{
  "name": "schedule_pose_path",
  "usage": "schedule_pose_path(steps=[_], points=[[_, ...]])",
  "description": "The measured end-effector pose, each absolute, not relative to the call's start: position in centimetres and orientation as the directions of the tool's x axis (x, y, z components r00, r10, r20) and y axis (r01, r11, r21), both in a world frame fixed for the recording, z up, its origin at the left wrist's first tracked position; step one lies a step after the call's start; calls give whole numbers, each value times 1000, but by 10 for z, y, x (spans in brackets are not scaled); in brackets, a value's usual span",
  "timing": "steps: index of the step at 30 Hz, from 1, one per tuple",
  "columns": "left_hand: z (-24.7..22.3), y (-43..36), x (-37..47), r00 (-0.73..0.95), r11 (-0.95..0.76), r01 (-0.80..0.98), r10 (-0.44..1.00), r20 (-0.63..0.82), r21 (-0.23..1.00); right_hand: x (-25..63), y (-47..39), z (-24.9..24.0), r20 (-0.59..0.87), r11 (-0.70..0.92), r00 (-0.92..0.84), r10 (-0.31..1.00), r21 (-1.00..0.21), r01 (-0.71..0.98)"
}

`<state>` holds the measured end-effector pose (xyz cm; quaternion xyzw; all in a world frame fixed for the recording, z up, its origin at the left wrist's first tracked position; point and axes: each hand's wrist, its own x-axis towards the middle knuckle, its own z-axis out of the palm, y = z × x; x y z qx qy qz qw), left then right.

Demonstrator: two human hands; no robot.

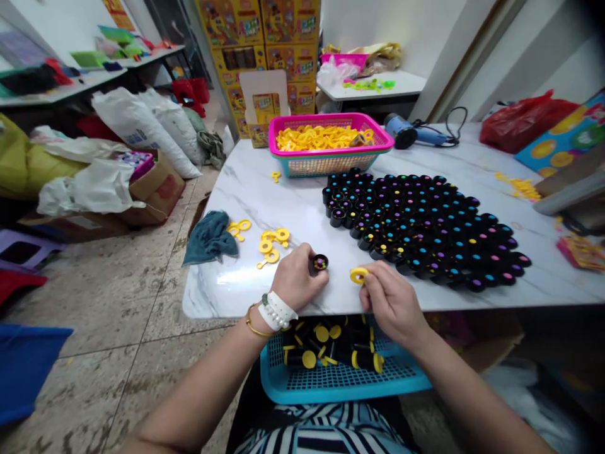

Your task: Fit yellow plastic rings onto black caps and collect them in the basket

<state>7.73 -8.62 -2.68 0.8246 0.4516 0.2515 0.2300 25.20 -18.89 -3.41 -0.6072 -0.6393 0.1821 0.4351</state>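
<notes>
My left hand [299, 277] is wrapped round a black plastic cup [320, 261] with small coloured bits inside, its opening facing up near the table's front edge. To its right, my right hand [390, 299] pinches a yellow plastic ring piece [358, 275], held apart from the cup. Several more yellow ring pieces [271, 243] lie left of my left hand. Beyond my right hand stand many similar black cups [425, 227], packed together, with coloured dots showing in them. Below the table edge, a blue basket [350, 391] holds black tubes with yellow ends.
A pink-rimmed basket [331, 165] full of yellow pieces stands at the back. A dark teal cloth [210, 239] lies at the left edge. A blue corded power tool [418, 131], a red bag [527, 123] and a colourful box [562, 139] are at the back right.
</notes>
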Motion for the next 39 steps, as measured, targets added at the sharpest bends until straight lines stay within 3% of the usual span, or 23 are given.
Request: schedule_pose_path(steps=[7, 15, 23, 28, 30, 35, 39], points=[[-34, -86, 71, 503, -515, 483, 825, 257, 708, 250, -145, -12, 150, 143, -21, 988, -882, 449], [-33, -84, 68, 539, -466, 496, 827, 161, 733, 243, -142, 8, 30, 38, -31, 999, -957, 288], [-32, -85, 67, 572, -486, 496, 806, 150, 720, 237, -128, -6, -35, -72, 100, 994, -913, 400], [-32, -86, 68, 589, -501, 503, 795, 145, 704, 240, -129, -18, -215, -227, 109, 971, -967, 117], [-32, -86, 68, 588, -499, 509, 797, 139, 702, 239, -130, -19, -221, -230, 116, 968, -971, 67], [-33, -86, 68, 588, -505, 500, 794, 152, 704, 233, -131, -16, -100, -130, 168, 981, -975, 179], [-36, -87, 68, 582, -519, 501, 794, 174, 692, 235, -133, -15, -156, -192, 160, 975, -952, 237]])
